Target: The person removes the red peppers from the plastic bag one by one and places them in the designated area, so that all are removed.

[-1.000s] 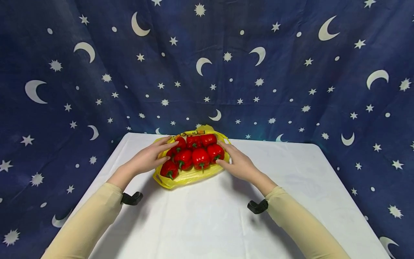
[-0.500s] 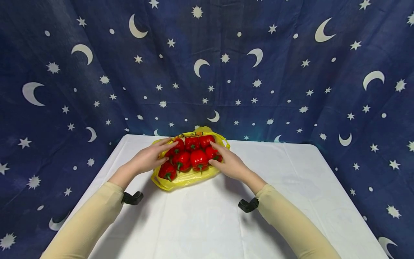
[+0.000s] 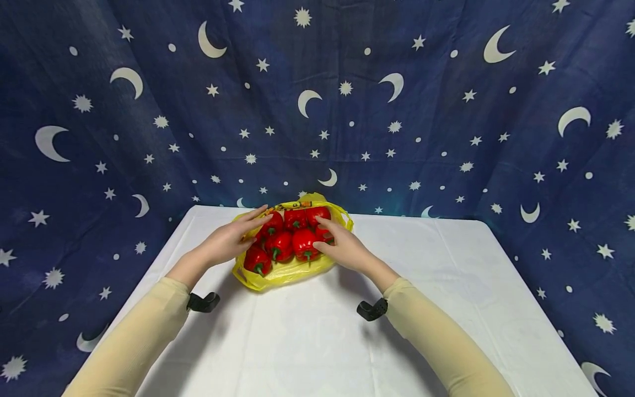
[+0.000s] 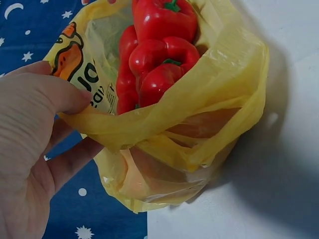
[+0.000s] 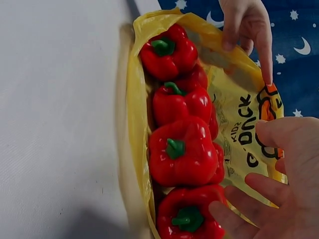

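A yellow plastic bag (image 3: pixel 292 273) lies with its mouth spread wide, full of several shiny red bell peppers (image 3: pixel 305 242) with green stems. At the bag's left side, my left hand (image 3: pixel 223 245) pinches the rim, thumb inside and fingers behind, as the left wrist view shows at the bag's edge (image 4: pixel 124 132). My right hand (image 3: pixel 349 251) reaches over the right end with fingers extended and apart, covering part of a pepper in the head view. In the right wrist view its fingertips overlap the nearest pepper (image 5: pixel 182 214), and nothing is in its grasp.
The bag stands near the back edge of a table covered in white cloth (image 3: pixel 307 342). Close behind hangs a dark blue curtain (image 3: pixel 347 110) with moons and stars. Each wrist wears a black band (image 3: pixel 372 310).
My right hand has moved left, from the bag's right rim to over the peppers. The left hand stays at the left rim, and the bag and peppers have hardly moved.
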A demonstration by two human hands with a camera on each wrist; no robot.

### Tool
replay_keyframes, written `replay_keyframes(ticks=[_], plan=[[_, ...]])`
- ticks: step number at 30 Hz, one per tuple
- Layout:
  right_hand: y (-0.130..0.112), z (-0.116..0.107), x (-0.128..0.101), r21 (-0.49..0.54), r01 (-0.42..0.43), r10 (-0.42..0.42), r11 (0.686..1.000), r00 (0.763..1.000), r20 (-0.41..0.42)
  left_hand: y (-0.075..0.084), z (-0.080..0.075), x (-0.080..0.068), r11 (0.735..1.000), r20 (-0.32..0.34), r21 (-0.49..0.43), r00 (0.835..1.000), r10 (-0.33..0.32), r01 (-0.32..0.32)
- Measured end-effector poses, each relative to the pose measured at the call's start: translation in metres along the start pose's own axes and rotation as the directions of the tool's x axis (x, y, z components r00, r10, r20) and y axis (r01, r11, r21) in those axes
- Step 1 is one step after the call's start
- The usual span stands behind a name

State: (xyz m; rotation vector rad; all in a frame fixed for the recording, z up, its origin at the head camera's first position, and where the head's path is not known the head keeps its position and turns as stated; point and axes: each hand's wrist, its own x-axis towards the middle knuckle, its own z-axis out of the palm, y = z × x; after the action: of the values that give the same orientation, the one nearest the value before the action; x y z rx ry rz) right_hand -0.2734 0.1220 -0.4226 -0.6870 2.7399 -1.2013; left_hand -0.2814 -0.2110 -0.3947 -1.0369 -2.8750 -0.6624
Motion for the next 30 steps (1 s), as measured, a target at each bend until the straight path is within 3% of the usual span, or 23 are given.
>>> replay_keyframes(ticks=[9,15,19,24,30], plan=[[-0.006,0.003,0.007,-0.023,-0.035,0.036,0.999,0.998,0.044,-0.002,0.000,0.004,0.999,0.009,0.041,0.999,0.034,-0.034],[-0.003,0.001,0.012,0.060,-0.074,0.069,0.995,0.994,0.088,-0.003,-0.001,0.007,0.994,0.016,0.084,0.997,0.074,-0.075],[-0.003,0.001,0.017,0.090,-0.076,0.067,0.993,0.992,0.106,-0.001,-0.005,0.008,0.994,0.041,0.094,0.998,0.050,-0.053],[-0.006,0.006,0.024,0.009,-0.072,0.070,0.997,0.992,0.108,0.001,-0.008,0.007,0.996,0.081,0.084,0.997,-0.003,-0.004],[-0.013,0.015,0.027,-0.182,-0.092,0.112,0.979,0.989,0.101,0.002,-0.007,0.006,0.998,0.103,0.059,0.994,-0.022,0.016]])
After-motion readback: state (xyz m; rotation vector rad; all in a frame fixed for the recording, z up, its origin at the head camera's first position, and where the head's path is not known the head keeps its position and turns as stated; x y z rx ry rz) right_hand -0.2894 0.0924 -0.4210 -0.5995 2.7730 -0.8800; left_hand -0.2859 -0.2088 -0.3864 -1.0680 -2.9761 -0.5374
